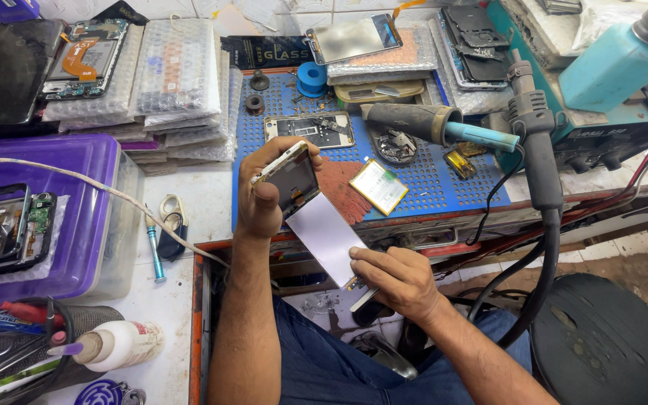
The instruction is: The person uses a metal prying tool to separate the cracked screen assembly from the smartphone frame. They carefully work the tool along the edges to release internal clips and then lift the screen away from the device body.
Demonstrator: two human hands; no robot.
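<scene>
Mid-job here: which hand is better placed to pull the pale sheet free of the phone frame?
Probably the right hand: it already pinches the lower end of the pale sheet alongside a thin tool. The left hand is busy gripping the phone frame steady.

Phone repair workshop: opened phones (84, 60), hot-air gun (538, 142).

The left hand (262, 196) grips a phone frame (292, 177) while the right hand (395, 279) peels its pale panel (329, 238) (tweezers underneath).
</scene>
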